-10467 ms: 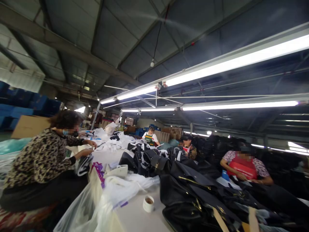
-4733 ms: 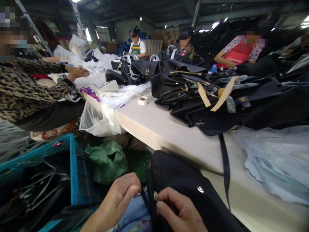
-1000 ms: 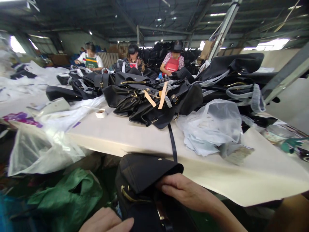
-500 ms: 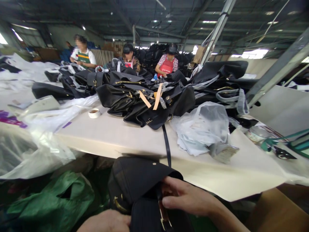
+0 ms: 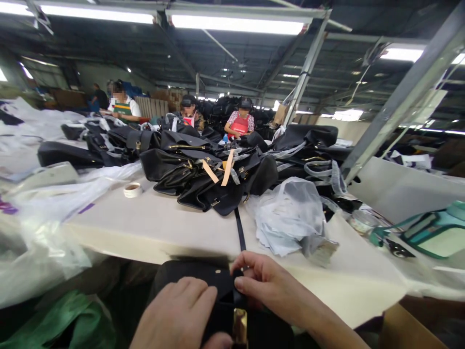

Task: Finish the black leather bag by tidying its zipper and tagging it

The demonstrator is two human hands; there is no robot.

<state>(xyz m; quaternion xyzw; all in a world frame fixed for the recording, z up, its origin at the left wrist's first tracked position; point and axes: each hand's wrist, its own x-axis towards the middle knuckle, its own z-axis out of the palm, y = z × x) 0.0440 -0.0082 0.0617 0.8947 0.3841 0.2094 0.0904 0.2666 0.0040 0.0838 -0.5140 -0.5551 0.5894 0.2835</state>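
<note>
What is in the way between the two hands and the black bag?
Nothing visible. The left hand lies flat on the flap of the black bag, and the right hand pinches the flap's edge just above the gold clasp.

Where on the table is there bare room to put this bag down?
Best patch: bare white tabletop between the white tape roll, the pile of black leather handbags and the near edge. A smaller strip lies at the near edge right of the crumpled clear plastic bag. The middle and far left are crowded.
</note>
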